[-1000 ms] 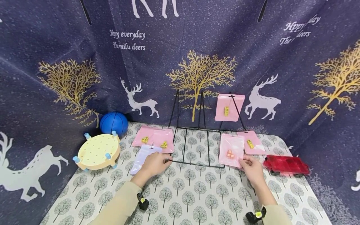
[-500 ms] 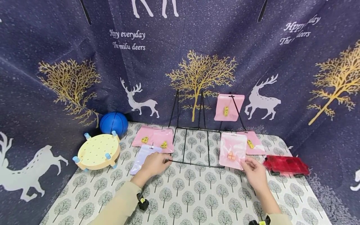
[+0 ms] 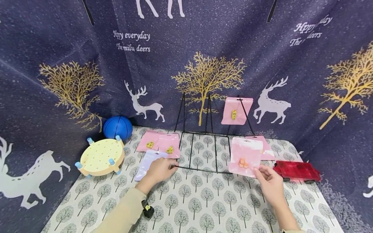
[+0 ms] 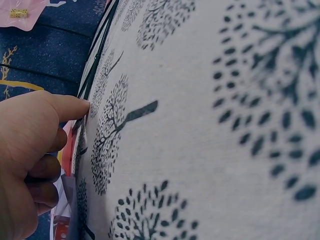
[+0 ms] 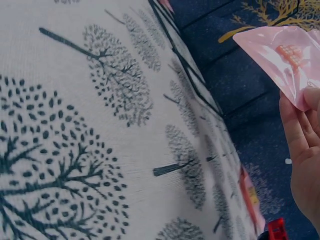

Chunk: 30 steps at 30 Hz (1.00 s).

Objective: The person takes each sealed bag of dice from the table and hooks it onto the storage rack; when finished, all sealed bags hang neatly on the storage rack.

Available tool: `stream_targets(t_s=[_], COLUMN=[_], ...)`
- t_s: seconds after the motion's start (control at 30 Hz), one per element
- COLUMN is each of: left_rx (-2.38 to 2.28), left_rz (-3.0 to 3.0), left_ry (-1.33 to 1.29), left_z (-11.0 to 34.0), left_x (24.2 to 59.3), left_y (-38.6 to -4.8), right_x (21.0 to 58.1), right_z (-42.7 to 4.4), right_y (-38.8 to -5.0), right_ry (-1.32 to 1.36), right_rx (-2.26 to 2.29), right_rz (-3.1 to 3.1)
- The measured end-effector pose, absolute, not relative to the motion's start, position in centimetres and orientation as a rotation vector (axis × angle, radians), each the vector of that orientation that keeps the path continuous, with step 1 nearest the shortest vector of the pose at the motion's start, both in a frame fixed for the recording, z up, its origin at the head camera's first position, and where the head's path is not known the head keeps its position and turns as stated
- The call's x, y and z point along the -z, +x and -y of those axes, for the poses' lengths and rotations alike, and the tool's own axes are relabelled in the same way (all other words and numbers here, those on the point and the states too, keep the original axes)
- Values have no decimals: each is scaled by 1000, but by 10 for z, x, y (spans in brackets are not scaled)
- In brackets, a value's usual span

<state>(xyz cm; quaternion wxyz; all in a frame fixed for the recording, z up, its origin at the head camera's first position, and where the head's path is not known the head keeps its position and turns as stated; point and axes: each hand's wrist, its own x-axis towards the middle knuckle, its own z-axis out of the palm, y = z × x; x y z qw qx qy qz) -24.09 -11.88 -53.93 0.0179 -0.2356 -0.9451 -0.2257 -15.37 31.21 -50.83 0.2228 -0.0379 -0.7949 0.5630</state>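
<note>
left hand (image 3: 160,170) grips rack (image 3: 217,171) by front left corner; right hand (image 3: 269,184) pinches pink bag (image 3: 247,150), orange dice (image 3: 243,163) inside, near rack's right end. likely hanging step; next move seems to call for raising bag toward bare prong (image 3: 209,100).

Over the patterned table (image 3: 201,194), a hand could pass from the front, between the left hand (image 3: 161,169) and the right hand (image 3: 269,184), up to the black rack (image 3: 216,153), whose raised prongs leave only gaps toward the back edge. A yellow stool (image 3: 102,155) and blue ball (image 3: 118,128) obstruct the left edge and back left corner; the held pouch (image 3: 245,157) and red toy car (image 3: 297,171) crowd the right.
</note>
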Motion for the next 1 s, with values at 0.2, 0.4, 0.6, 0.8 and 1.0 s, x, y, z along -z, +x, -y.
stream_targets(t_s=[0.2,0.4,0.6,0.8,1.0], left_rx=[688,698,692,697,680], left_rz=[2938,2936,2936,2936,2941], left_ry=[-726,-725,-722,-724,-721], left_z=[119,118,118,118,118], left_x=[539,538,538,539,539], left_y=[-241,-240,-240,-241,-241], right_x=[499,489,480,472,465], right_z=[-311,-308,-307,-307,-303], right_y=[-148,-142,-136,-135,-135], right_ry=[20,63,173,293,333], right_rx=[-1554,-1542,-1570,-1647,-1692], right_rz=[2109,2064,2004,1921,1858])
